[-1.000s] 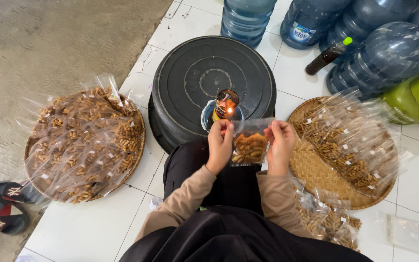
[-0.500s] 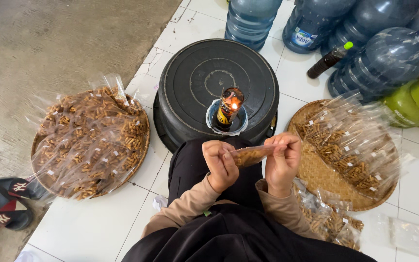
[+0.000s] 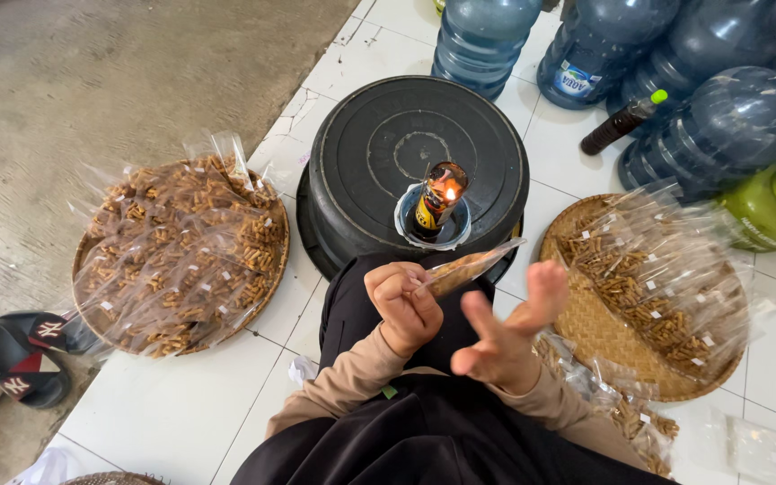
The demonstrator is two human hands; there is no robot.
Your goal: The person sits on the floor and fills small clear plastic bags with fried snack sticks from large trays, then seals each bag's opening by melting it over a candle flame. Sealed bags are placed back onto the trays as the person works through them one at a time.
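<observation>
Left hand (image 3: 403, 304) clenched around one end of a small clear plastic packet (image 3: 469, 267) of brown snack sticks, packet angled up and to the right, its far end just below the flame. Right hand (image 3: 507, 332) released, fingers spread, palm turned inward, near the packet but apart from it. Small bottle lamp (image 3: 437, 199) alight, standing in a shallow dish (image 3: 406, 222) at the near edge of an overturned black tub (image 3: 415, 144). Round woven tray (image 3: 105, 301) to the left, heaped with filled clear packets. Second woven tray (image 3: 599, 332) to the right, partly covered with more packets. Loose packets (image 3: 630, 413) on the white tiled floor (image 3: 181, 404) beside the right forearm. Large blue water jugs (image 3: 482, 36) ranged behind the tub, dark bottle (image 3: 621, 124) with green cap lying between them. Green gas cylinder (image 3: 770, 211) at far right. Sandals (image 3: 24, 355) at lower left.
</observation>
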